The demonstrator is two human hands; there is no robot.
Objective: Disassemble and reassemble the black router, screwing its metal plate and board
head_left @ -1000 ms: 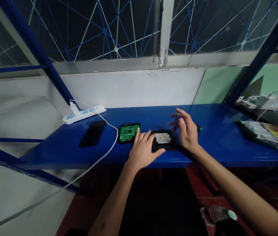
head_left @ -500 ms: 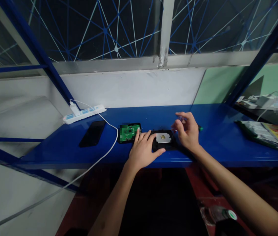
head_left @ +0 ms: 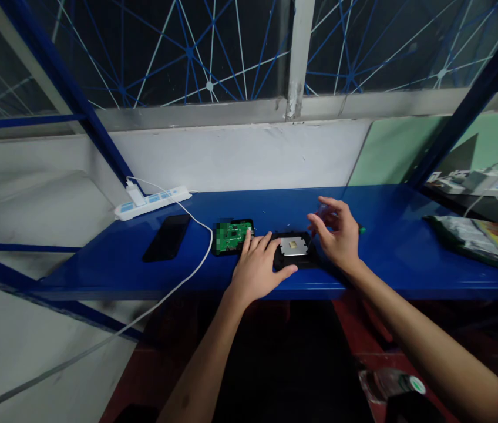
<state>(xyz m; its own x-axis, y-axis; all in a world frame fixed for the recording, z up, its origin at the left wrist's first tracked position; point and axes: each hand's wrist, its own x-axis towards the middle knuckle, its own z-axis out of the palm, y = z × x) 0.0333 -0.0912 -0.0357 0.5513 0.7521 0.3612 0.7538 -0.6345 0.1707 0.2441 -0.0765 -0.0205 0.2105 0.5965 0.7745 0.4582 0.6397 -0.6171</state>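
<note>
My left hand point(head_left: 258, 267) lies spread over the left end of an opened black casing point(head_left: 281, 262), fingers stretched out and thumb along its near side. In that casing sits a silver metal plate point(head_left: 293, 247) with a small pale square in its middle. Beside it to the left, a green circuit board point(head_left: 232, 236) rests in the other half-shell, close to my fingertips. My right hand point(head_left: 337, 235) is closed around a small screwdriver point(head_left: 322, 210) with a see-through bluish handle. Its thin shaft slopes down toward the casing's right end; the tip is too small to make out.
A black phone point(head_left: 167, 238) lies at the left, near a white power strip point(head_left: 152, 202). A white cable point(head_left: 194, 271) crosses the blue table point(head_left: 390, 258) and hangs over its front edge. To the right lies a shiny packet point(head_left: 480, 241). A bottle point(head_left: 392, 383) is below.
The view has shifted slightly. My right hand's fingers and the bluish handle have turned a little; my left hand keeps its place on the casing.
</note>
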